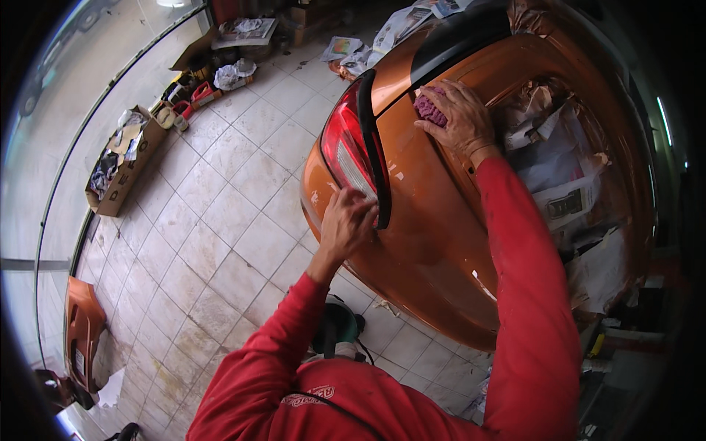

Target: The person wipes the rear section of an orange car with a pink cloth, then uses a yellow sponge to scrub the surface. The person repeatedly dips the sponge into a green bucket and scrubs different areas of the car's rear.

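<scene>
An orange car body [434,235] fills the right half, its red and clear tail light [346,147] edged by a black strip. My right hand [460,121], arm stretched forward, presses a wadded purple-pink knobbly cloth [429,109] against the orange panel beyond the light. The fingers curve over the cloth and partly cover it. At the light's near lower end is my left hand [346,224], its fingers curled and pinched together. Anything between those fingertips is too blurred to make out.
Paper and newspaper masking [566,198] covers the car's opening at right. A long cardboard box [132,162] of rags stands along the glass wall at left, with bottles nearby. An orange body part [86,331] leans at lower left. Behind my left forearm sits a dark green bucket [336,323].
</scene>
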Demonstrator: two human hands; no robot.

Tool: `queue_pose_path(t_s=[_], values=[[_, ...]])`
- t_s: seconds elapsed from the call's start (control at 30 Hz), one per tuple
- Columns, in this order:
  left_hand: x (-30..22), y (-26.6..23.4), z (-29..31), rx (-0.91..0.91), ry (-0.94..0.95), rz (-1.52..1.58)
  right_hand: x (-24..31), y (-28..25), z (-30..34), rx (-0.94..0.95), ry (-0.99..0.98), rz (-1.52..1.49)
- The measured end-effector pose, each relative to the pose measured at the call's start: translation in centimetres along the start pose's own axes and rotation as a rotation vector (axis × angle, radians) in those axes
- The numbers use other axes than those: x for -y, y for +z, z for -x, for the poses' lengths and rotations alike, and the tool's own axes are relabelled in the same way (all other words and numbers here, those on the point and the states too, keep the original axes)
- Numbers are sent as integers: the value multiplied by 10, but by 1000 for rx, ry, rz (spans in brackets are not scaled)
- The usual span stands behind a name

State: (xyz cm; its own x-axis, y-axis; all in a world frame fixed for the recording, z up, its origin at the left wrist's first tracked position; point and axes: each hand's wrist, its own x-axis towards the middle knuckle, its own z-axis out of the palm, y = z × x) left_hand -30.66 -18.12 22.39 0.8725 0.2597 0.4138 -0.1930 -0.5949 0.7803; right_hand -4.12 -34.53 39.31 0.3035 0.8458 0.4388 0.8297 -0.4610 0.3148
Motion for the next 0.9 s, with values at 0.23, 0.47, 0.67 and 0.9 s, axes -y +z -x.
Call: queue_pose_path(t_s=[0.23, 0.47, 0.67, 0.9], values=[[120, -87, 253, 272, -684, 0, 60, 26, -22, 90, 306, 166], [182, -202, 367, 160, -782, -336, 131, 25, 57, 113, 33, -92], [163, -213, 312, -55, -775, 67, 146, -81, 217, 246, 77, -161], [129, -152, 184, 29, -406, 300, 103, -181, 295, 329, 259, -43]])
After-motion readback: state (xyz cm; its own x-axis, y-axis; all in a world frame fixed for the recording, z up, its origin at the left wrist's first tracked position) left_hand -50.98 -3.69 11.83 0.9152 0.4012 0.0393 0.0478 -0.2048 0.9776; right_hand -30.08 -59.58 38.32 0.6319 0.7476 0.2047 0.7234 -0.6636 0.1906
